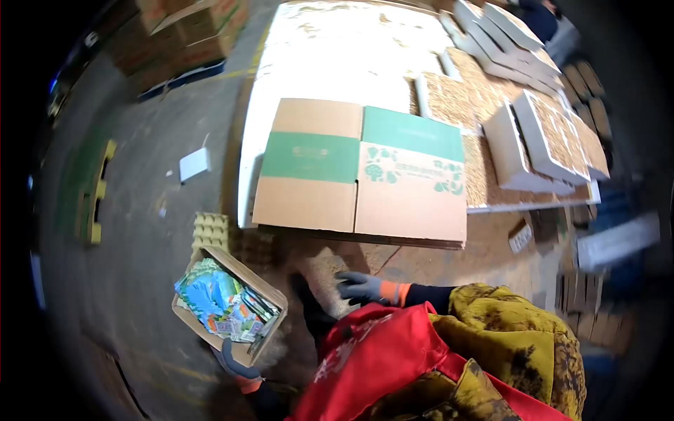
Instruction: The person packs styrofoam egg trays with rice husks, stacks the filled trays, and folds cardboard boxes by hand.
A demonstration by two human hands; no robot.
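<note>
My left hand (235,361), in a grey glove with an orange cuff, grips the near end of an open cardboard box (275,291). Blue, green and white printed packets (217,298) fill the box, which is tilted at my left side. My right hand (359,288), gloved the same way, hangs in front of my red apron (382,351) with fingers apart and nothing in them. Beyond it, flattened cardboard cartons (309,200) with green print lie stacked on the near edge of a white-topped table (330,52).
White foam trays (547,137) with brown grainy filling crowd the table's right side. Stacked cartons (189,38) stand on a pallet at far left. An egg-tray-like piece (210,230) lies near the box. A person (539,21) is at the far right.
</note>
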